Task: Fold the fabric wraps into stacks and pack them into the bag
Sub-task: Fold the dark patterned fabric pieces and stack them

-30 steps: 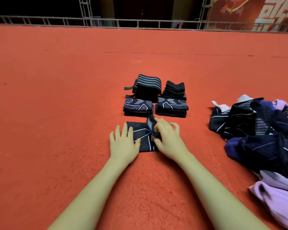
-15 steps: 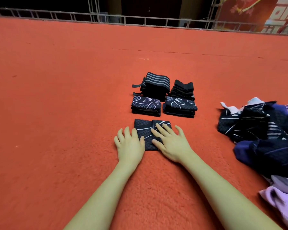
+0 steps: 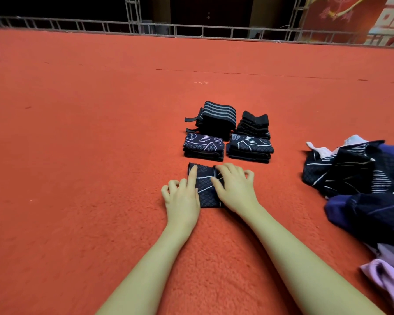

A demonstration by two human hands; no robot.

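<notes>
My left hand [image 3: 182, 197] lies on the near-left edge of the folded wrap [image 3: 206, 186], index finger straight along it, the other fingers curled loosely on the carpet [image 3: 77, 155]. My right hand [image 3: 233, 188] presses flat on the wrap's right half, fingers relaxed and spread. Just beyond my fingertips sit four folded stacks [image 3: 228, 133] in two rows, touching each other. Well off to the right of my right hand lies the unfolded pile [image 3: 359, 185] of dark and lilac wraps.

Left hand [image 3: 182, 198] and right hand [image 3: 234, 189] palm-down, fingers curling.
</notes>
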